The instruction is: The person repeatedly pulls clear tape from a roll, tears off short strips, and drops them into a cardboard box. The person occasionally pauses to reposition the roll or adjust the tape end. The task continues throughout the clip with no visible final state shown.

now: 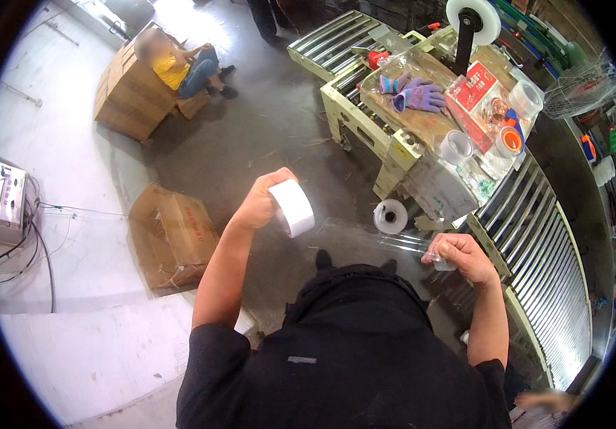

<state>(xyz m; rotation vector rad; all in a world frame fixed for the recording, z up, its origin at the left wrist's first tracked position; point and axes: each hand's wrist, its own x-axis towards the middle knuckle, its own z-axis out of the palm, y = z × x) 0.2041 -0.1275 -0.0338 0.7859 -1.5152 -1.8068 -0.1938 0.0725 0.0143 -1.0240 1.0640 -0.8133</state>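
My left hand is closed around a wide roll of packing tape with a white outer face, held up in front of my body. From the roll a strip of clear tape stretches across to the right. Its other end is pinched in my right hand, thumb over bent fingers, with some bunched clear film under the fingertips. On the floor between and beyond my hands lies a white roll with a dark core.
An open cardboard box stands at left. Rightward runs a roller conveyor; its worktop holds purple gloves, a red-and-white carton and tape rolls. Far left, a person in yellow sits by stacked cardboard. An electrical box hangs on the wall.
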